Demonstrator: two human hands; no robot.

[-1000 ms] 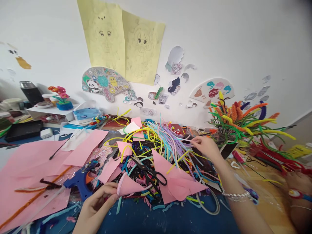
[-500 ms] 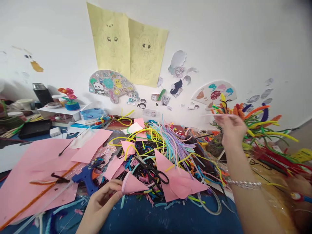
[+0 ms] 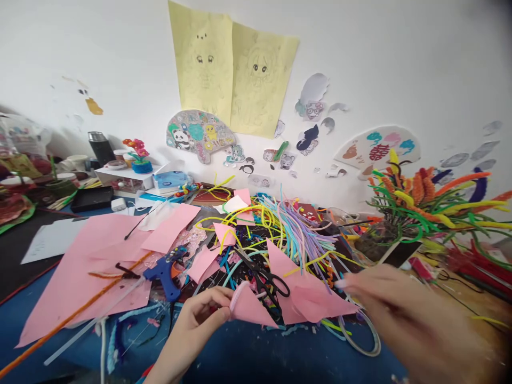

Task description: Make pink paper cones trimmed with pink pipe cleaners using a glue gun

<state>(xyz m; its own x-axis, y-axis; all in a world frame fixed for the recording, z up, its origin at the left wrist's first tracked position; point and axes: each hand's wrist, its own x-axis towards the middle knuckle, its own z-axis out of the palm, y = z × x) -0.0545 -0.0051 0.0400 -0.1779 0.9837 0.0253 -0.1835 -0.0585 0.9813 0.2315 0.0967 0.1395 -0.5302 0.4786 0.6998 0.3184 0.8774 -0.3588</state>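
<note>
My left hand [image 3: 204, 316] pinches the rim of a small pink cone [image 3: 254, 306], whose point aims right. A pale pink fuzzy strip [image 3: 237, 300] runs along the cone's wide edge. My right hand [image 3: 416, 314] is blurred by motion at the right, so its fingers and anything in them cannot be made out. Black-handled scissors [image 3: 267, 282] lie just behind the cone. To their right is a folded pink sheet [image 3: 304, 296], with a pale headband-like loop [image 3: 374, 346] near it.
A blue hot glue gun [image 3: 166, 280] lies left of the cone beside large pink sheets [image 3: 76, 282] and a long orange pipe cleaner [image 3: 92, 301]. Loose pipe cleaners [image 3: 300, 229] heap behind the scissors. A bunch of colourful pipe cleaners [image 3: 424, 202] stands back right, near a phone-like dark slab [image 3: 402, 253].
My right hand has come down and nearer from beside the pipe cleaner bunch, where it held a thin pale strip. My left hand keeps the cone. The view has turned left.
</note>
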